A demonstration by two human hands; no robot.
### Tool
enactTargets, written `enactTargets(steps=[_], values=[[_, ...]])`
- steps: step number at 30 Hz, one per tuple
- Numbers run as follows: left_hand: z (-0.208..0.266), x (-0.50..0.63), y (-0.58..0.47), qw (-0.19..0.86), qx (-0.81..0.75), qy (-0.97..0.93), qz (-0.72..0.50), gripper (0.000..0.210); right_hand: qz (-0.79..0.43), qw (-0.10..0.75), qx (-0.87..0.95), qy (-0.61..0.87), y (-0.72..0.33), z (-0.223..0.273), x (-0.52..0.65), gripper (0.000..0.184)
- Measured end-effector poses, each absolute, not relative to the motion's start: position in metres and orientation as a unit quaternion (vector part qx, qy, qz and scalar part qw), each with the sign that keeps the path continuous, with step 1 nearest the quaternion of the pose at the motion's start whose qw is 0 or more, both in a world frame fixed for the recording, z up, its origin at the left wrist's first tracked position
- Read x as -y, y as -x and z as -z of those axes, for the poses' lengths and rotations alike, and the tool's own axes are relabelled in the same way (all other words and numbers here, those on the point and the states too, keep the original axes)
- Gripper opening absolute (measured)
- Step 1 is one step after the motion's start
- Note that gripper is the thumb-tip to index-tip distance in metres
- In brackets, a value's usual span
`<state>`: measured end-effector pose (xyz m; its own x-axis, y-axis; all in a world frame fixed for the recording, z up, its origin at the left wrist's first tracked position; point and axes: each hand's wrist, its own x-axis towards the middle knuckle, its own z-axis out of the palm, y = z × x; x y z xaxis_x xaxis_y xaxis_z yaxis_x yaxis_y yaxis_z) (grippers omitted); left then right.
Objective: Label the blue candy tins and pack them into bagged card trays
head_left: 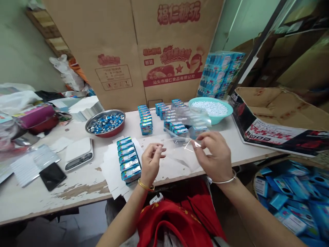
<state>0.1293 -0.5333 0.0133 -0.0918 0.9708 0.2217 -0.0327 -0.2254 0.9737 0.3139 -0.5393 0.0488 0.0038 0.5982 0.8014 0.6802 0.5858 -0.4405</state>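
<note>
A clear plastic bag [180, 145] stretches between my two hands above the table's front edge. The thumb and fingertips of my right hand [214, 156] pinch its right side, where the film shines. My left hand [151, 159] is closed at the bag's left end, thumb against the fingers. Left of that hand, a row of small blue boxes [128, 157] stands on white paper [110, 168]. Beyond the hands are more rows of blue boxes [145, 120], and loose clear film [192, 116] lies over some on the right.
Behind the left-hand row sits a metal bowl [105, 134] of blue and silver pieces. A turquoise basin [218, 118] holds small white pieces. To the left are a white scale [79, 154] and a dark phone [52, 176]. An open carton [280, 133] stands right, above many blue packages [290, 192].
</note>
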Motion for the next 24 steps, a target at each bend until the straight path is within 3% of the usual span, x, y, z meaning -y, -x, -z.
enactTargets(steps=[6,10,14,19,21,24], values=[[0.021,0.534,-0.117,0.488,-0.509,-0.428,-0.566,0.028,0.000,0.434,0.806,0.403,-0.249,0.015,0.536,0.018],[0.040,0.535,-0.113,0.423,-0.578,-0.491,-0.496,0.012,0.014,0.490,0.781,0.388,-0.248,0.033,0.532,0.019],[0.015,0.548,-0.117,0.374,-0.546,-0.592,-0.460,0.008,0.093,0.548,0.722,0.413,-0.275,-0.014,0.544,0.024],[-0.042,0.546,-0.086,0.397,-0.370,-0.687,-0.483,0.044,0.109,0.525,0.760,0.368,-0.266,-0.059,0.553,0.023],[-0.037,0.538,-0.054,0.397,-0.374,-0.633,-0.549,0.055,0.079,0.502,0.788,0.349,-0.246,-0.036,0.537,0.015],[0.006,0.528,-0.005,0.323,-0.534,-0.409,-0.666,0.049,-0.023,0.458,0.801,0.385,-0.209,0.027,0.506,0.016]])
